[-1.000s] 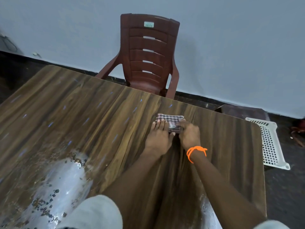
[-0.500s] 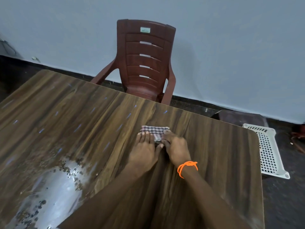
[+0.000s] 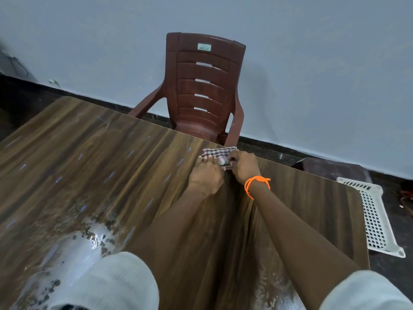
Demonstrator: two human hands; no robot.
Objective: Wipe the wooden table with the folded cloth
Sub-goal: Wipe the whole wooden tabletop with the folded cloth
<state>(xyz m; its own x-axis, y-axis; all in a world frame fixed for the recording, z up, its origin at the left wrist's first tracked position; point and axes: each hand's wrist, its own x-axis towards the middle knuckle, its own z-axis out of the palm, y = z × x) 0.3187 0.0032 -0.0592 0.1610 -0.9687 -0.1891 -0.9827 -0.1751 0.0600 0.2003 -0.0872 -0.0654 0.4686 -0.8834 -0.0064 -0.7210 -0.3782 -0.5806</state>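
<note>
Head view: chair (image 3: 202, 90) label "BELIJA"

I see the cloth (image 3: 215, 152), checked dark and white, folded small and lying flat at the far edge of the table (image 3: 93, 166). The table is brown wood grain, glossy, with a wet, speckled patch on its near left part.

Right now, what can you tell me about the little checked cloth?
The cloth is small, checked in dark and pale lines, and looks like thin woven fabric. It is folded and lies flat at the table's far edge, near the chair. The left hand presses straight fingers on it. The right hand curls over its right side.
</note>
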